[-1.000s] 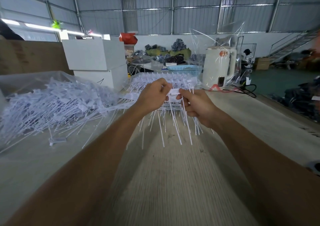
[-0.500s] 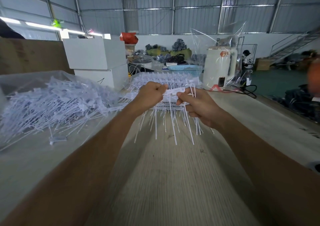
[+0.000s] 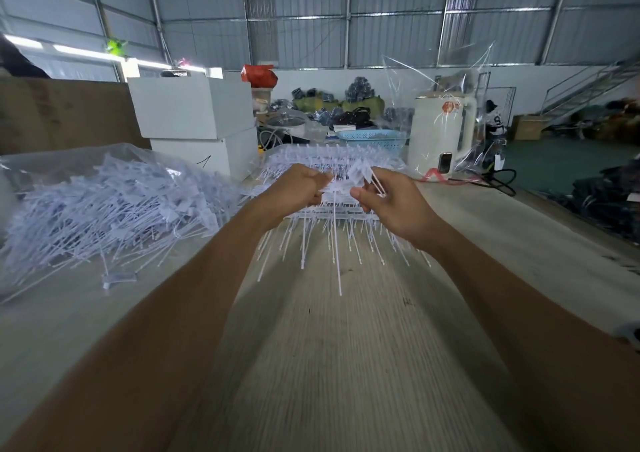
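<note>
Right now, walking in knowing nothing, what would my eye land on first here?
Your eye goes first to the centre, where the left hand and right hand grip white plastic ties above the wooden table, thin tails trailing below. Next comes the big heap of ties spilling from a clear bag on the left. Behind stand stacked white boxes and, further right, a white jug-shaped appliance.

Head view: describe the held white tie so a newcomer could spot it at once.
On the wooden table, a stack of white ties lies mid-table, right of a bagged loose heap. In front of it the left hand and right hand pinch one tie. Only this one is lifted, its thin tail hanging lower than the rest.
</note>
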The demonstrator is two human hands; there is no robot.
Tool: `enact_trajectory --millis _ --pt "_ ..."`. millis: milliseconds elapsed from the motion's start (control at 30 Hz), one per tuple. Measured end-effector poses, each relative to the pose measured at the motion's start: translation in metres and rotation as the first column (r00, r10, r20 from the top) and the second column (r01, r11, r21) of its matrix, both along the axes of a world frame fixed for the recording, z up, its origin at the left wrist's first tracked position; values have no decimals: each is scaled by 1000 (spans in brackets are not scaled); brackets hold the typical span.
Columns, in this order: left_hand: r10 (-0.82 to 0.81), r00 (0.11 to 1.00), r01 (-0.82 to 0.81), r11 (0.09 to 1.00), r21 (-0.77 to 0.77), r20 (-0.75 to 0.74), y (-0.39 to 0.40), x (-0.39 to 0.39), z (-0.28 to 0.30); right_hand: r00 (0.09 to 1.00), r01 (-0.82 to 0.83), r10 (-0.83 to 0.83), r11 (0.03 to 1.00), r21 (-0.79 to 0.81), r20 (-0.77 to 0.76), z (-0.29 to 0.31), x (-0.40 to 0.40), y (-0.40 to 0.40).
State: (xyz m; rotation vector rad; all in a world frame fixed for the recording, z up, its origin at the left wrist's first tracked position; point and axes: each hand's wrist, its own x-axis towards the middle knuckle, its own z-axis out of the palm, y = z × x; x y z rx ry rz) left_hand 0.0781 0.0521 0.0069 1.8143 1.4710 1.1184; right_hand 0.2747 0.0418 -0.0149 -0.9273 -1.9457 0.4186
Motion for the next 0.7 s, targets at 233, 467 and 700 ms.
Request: enact_trajectory --millis 233,467,700 --pt "3 998 -6 999 -49 -61 2 -2 -5 953 56 -132 962 267 273 -11 5 4" --pt "14 1000 -15 1000 -6 -20 2 -1 1 963 165 -206 960 225 172 -14 4 5" --pt "-15 999 17 999 49 -48 2 -1 -3 904 208 -284 945 252 319 -19 8 5"
